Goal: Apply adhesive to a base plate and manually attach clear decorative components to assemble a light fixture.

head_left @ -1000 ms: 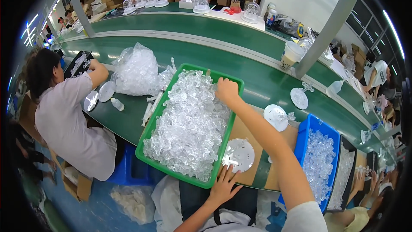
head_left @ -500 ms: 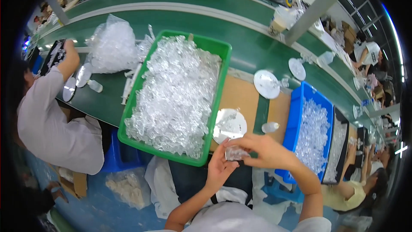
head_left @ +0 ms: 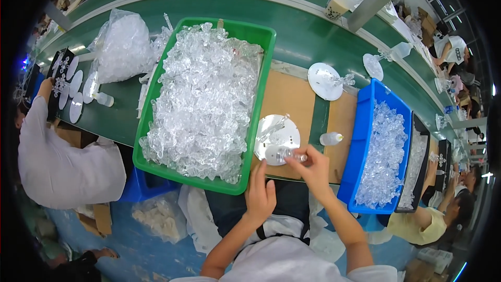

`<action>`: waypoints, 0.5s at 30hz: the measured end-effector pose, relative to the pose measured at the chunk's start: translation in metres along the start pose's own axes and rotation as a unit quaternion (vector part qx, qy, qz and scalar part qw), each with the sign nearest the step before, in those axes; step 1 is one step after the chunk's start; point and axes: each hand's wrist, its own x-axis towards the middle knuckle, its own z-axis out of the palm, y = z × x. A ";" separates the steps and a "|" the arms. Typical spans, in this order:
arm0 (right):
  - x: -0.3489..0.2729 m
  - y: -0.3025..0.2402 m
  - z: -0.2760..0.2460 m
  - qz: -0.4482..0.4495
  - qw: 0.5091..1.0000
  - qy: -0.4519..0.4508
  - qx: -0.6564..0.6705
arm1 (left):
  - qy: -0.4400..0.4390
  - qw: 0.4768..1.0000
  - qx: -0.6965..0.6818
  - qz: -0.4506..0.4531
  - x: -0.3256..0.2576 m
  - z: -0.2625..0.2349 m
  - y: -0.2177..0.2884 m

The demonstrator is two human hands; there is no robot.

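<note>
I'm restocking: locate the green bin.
In the head view, the green bin sits left of centre, just left of the white disc near the right hand.

Bright, even indoor light glints off the clear plastic pieces, while fisheye distortion bends the dark-rimmed edges.

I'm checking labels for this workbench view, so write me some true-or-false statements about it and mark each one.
1. The right hand holds a clear plastic piece at the nearest white disc. True.
2. A small bottle is between that disc and the blue bin. True.
3. The green tray is to the right of the blue bin. False: it is to the left.
4. Clear pieces are heaped in the green tray. True.
5. The left hand is inside the tray. False: it is outside, near the disc.
</note>
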 end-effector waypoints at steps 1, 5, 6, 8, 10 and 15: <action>0.007 0.004 0.008 0.004 1.000 0.000 -0.002 | -0.019 0.965 0.237 0.113 0.011 -0.003 -0.004; 0.025 0.012 0.038 -0.052 0.996 0.047 -0.062 | -0.061 0.871 0.439 0.212 0.018 -0.005 -0.033; 0.028 0.011 0.042 -0.068 0.992 0.051 -0.090 | -0.057 0.865 0.445 0.227 0.018 -0.004 -0.037; 0.034 0.008 0.048 -0.069 0.988 0.055 -0.128 | -0.058 0.863 0.449 0.223 0.015 -0.003 -0.039; 0.038 0.009 0.050 -0.069 0.985 0.039 -0.155 | -0.059 0.884 0.420 0.196 0.013 -0.001 -0.039; 0.038 0.000 0.056 -0.135 0.960 0.033 -0.241 | -0.032 0.863 0.453 0.221 0.012 -0.003 -0.047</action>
